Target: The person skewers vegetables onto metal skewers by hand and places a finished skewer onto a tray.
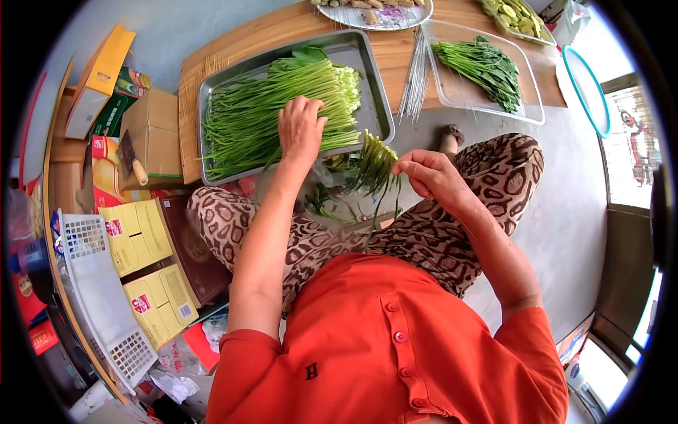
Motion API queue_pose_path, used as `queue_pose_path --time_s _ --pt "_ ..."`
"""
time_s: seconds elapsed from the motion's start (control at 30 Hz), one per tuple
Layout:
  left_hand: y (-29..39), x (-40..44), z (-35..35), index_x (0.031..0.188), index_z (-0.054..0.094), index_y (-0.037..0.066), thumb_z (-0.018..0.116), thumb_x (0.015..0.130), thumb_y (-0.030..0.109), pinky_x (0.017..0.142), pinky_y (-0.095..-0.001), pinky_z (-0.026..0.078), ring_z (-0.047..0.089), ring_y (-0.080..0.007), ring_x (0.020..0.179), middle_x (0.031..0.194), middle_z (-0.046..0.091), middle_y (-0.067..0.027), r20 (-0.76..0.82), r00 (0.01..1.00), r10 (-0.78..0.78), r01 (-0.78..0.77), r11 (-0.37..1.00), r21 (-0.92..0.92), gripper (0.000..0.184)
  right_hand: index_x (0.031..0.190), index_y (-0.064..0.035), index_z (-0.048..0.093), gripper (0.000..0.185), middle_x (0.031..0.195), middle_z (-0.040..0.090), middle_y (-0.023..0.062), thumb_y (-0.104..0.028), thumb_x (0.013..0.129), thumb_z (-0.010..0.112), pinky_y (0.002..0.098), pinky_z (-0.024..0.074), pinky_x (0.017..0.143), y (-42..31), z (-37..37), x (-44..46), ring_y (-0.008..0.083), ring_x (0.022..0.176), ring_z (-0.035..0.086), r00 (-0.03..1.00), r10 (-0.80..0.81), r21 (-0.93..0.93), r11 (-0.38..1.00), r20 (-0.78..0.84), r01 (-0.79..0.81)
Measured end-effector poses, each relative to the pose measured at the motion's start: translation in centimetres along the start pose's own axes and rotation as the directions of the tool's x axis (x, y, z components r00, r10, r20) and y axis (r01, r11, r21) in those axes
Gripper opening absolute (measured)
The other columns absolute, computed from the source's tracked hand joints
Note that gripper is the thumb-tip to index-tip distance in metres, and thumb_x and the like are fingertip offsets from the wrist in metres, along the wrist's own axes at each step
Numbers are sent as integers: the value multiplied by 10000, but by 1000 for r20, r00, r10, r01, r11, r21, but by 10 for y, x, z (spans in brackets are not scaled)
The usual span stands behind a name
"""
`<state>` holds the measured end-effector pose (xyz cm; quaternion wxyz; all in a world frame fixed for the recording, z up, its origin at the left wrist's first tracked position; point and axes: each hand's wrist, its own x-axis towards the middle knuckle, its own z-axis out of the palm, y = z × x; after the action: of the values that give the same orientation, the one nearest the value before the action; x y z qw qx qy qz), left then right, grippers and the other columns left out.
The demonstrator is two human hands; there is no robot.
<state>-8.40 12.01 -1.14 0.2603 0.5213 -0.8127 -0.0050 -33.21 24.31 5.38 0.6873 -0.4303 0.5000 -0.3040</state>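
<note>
Long garlic chives (261,120) lie in a grey metal tray (369,60), with their pale ends toward the right. On top of them, my left hand (300,133) has its fingers curled down into the stalks; some fingertips are hidden. My right hand (432,177), to the right of the tray's near corner, pinches the end of a skewer of garlic chives (376,166). Its stalks hang side by side from their pale ends, above my lap. The skewer itself is mostly hidden by the stalks.
Bare metal skewers (417,74) lie between the tray and a clear plastic tub (533,106) of leafy greens. A white plate (395,25) of skewered pieces stands farther back. Cardboard boxes (152,134) and a white basket (106,297) crowd the left side.
</note>
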Motion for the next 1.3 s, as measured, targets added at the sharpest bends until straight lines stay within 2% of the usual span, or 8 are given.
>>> queue_pose_path --time_s 0.23,0.43,0.57,0.87,0.97,1.07,1.17,1.3 --pt "-10 -3 -3 823 582 68 737 723 88 770 -386 423 565 -260 867 829 589 -54 17 999 -38 40 991 -131 185 934 -30 627 239 506 379 -70 -207 991 477 188 240 406 3 -2 -1 17 423 302 1000 6 7 1000 -26 -5" --pt "-26 -2 -7 960 621 33 687 782 57 668 -344 477 607 -240 752 832 611 -85 116 945 -306 313 737 -599 191 933 -28 623 239 505 375 -73 -204 993 472 189 241 406 -2 1 1 17 423 300 999 24 -8 1000 -34 -24" --pt "-21 2 -14 1001 644 42 677 798 67 670 -324 480 598 -202 734 843 592 -68 51 989 -140 147 859 -491 207 929 -26 621 242 502 365 -76 -203 995 470 191 236 401 -2 3 4 17 421 297 1000 9 1 1000 -16 -9" --pt "-1 -1 2 908 637 67 735 767 170 650 -365 457 571 -211 768 894 554 -49 139 988 -60 86 978 -192 200 932 -23 618 240 506 358 -78 -205 994 476 194 229 401 -2 5 4 15 422 294 999 9 9 1000 -36 -8" --pt "-4 1 -4 862 622 80 732 750 147 621 -365 463 594 -255 731 873 569 -51 87 993 -75 95 964 -249 171 933 -22 618 239 509 358 -80 -201 996 474 193 227 402 1 4 5 15 425 291 999 8 19 1000 -32 -7" --pt "-8 8 -20 826 604 26 719 755 109 575 -320 449 559 -179 596 791 636 -56 211 949 -236 310 824 -474 159 930 -25 621 239 510 356 -81 -203 996 475 193 225 403 -1 4 5 15 428 290 999 11 25 1000 -34 -10" --pt "-28 9 -22 947 669 20 705 816 124 660 -234 465 574 -77 721 832 673 -18 139 953 -271 302 780 -549 171 928 -28 622 237 512 356 -81 -204 995 479 193 225 404 -1 4 5 15 430 290 999 11 22 1000 -33 -11" --pt "-40 17 -45 956 689 4 699 840 129 729 -246 483 611 -100 802 902 677 -42 68 916 -396 333 653 -680 171 927 -30 626 236 513 358 -80 -205 994 482 194 225 404 -1 4 6 16 431 292 999 4 17 1000 -34 -4"
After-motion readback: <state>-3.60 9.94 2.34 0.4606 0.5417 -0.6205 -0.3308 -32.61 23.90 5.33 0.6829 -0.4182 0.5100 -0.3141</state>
